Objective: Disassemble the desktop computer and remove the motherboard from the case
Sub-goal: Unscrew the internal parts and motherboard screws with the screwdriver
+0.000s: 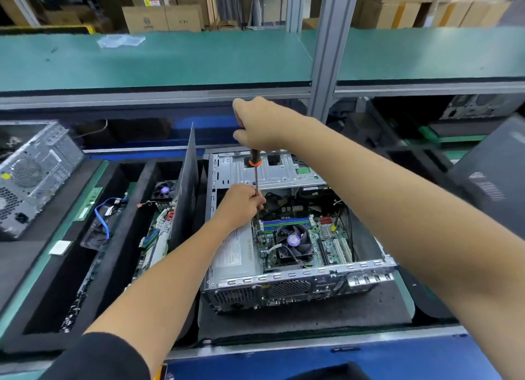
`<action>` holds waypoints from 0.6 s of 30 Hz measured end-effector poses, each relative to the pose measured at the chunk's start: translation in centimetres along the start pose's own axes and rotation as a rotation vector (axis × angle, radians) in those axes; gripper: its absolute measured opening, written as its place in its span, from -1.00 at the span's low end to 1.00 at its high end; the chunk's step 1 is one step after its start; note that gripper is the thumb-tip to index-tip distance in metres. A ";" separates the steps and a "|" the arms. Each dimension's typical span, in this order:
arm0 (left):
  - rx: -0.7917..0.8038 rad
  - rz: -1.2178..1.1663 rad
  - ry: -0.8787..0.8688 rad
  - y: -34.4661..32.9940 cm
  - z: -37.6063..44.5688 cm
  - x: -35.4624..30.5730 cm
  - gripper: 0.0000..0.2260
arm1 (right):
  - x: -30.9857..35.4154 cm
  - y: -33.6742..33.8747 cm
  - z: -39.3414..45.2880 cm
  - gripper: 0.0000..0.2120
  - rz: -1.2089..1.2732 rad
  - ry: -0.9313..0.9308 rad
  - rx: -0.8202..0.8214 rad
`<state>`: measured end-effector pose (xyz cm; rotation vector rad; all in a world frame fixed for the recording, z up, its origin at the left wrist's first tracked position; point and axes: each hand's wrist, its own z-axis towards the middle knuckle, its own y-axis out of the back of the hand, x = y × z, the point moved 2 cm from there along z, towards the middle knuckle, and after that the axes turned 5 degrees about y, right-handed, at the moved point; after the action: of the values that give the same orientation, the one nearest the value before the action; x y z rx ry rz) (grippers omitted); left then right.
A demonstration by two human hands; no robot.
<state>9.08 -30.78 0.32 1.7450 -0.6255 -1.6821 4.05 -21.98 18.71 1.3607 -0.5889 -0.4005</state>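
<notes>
right hand (262, 124): up high over the far end of the case, fingers wrapped around the top of the screwdriver handle.
screwdriver (255, 166): upright, black handle with an orange collar, thin shaft running straight down into the case. Tip hidden behind my other hand.
left hand (241, 203): lower, inside the case opening, fingers pinching the shaft partway down.
case (301, 283): open side up, sitting on a black mat, rear panel with its vents and ports at the near edge.
motherboard (329, 240): in the case, flat on the bottom, right of the power supply.
CPU fan (294, 242): black, purple hub label, in the middle of the board; blue and green RAM slots just beyond it.
power supply (235, 254): silver box with a white label, near-left corner of the case, under my left forearm.
drive cage (272, 169): bare metal bracket across the far end of the case.
side panel (186, 189): dark, standing on edge just left of the case.
left tray (85, 266): black foam bin holding another board with a fan, a blue cable and loose parts.
second tower (34, 175): grey, far left.
shelf (170, 59): green, above the bench.
</notes>
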 end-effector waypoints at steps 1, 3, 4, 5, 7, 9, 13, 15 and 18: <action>-0.008 0.007 0.002 0.0 0.0 0.0 -0.73 | -0.1 0.2 -0.1 -0.81 0.045 0.008 0.010; -0.024 0.026 0.002 -0.1 0.1 0.0 -0.71 | -0.4 0.5 -0.5 -0.78 0.130 0.022 0.030; -0.033 0.032 -0.002 -0.1 0.1 0.0 -0.69 | -0.5 0.5 -0.8 -0.77 0.161 0.024 0.045; -0.045 0.036 -0.008 -0.1 0.1 0.1 -0.67 | -0.7 0.4 -1.1 -0.77 0.190 0.026 0.060; -0.063 0.037 -0.017 -0.1 -0.1 -0.1 -0.63 | -0.5 0.4 -1.3 -0.83 0.215 0.015 0.070; -0.051 0.033 -0.006 -0.1 -0.2 -0.3 -0.67 | 0.0 0.8 -1.1 -0.69 0.083 -0.023 0.047; -0.020 -0.003 0.042 -0.1 -0.4 -0.4 -0.76 | 0.4 1.2 -0.2 -0.58 -0.231 0.006 0.049; -0.017 -0.002 0.051 -0.2 -0.5 -0.3 -0.77 | -0.1 1.2 -0.2 -0.64 -0.135 0.037 0.157; 0.022 0.080 0.050 -0.4 -0.6 -0.5 -0.69 | -1.0 1.5 -0.7 -0.75 -0.039 0.085 0.224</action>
<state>9.60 -30.08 0.38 1.7489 -0.6846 -1.5783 3.57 -20.62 19.94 1.5980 -0.5498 -0.3130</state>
